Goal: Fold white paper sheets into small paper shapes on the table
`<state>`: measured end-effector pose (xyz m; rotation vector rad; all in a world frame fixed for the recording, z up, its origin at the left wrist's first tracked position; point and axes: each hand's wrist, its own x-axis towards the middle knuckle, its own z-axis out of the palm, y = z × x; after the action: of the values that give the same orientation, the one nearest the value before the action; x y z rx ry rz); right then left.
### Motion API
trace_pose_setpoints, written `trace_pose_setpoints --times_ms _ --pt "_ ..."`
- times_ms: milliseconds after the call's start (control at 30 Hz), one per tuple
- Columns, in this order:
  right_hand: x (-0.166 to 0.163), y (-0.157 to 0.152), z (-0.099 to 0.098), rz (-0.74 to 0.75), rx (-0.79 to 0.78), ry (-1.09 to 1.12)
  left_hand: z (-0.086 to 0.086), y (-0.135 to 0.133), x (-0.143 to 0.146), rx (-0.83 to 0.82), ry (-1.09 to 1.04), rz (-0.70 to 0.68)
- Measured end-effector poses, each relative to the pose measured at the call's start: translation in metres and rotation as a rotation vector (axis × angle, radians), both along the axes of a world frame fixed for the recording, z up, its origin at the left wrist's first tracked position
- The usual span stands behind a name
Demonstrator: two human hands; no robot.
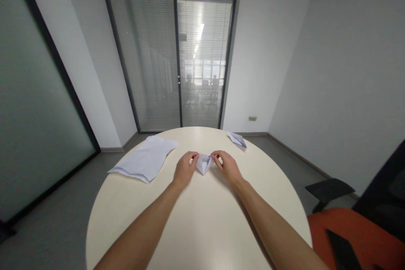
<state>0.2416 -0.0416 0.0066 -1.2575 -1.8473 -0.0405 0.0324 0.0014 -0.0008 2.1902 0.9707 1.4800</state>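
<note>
A small folded white paper (pixel 204 164) is held between my two hands over the middle of the round table, its lower end coming to a point. My left hand (pixel 186 168) pinches its left upper corner between thumb and fingers. On the other side, my right hand (pixel 228 166) pinches the right upper corner the same way. The folds between the fingertips are too small to make out in detail.
The round cream table (pixel 202 223) bears a stack of white paper sheets (pixel 147 157) at the left and another folded paper piece (pixel 237 139) at the far right. An orange chair (pixel 338 232) with black armrests stands at the right. Glass doors (pixel 177 63) with blinds are behind.
</note>
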Motion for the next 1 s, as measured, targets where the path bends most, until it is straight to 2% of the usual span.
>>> trace_pose_setpoints --times_ms 367,733,1000 --pt "0.011 0.004 -0.002 -0.078 -0.046 0.141 -0.007 0.012 -0.007 -0.111 -0.107 0.09" --pt "0.018 0.007 -0.005 -0.13 -0.095 0.286 -0.005 0.013 -0.011 -0.158 -0.214 0.222" --pt "0.018 0.007 -0.005 -0.135 -0.13 0.354 -0.011 0.023 -0.011 -0.18 -0.32 0.183"
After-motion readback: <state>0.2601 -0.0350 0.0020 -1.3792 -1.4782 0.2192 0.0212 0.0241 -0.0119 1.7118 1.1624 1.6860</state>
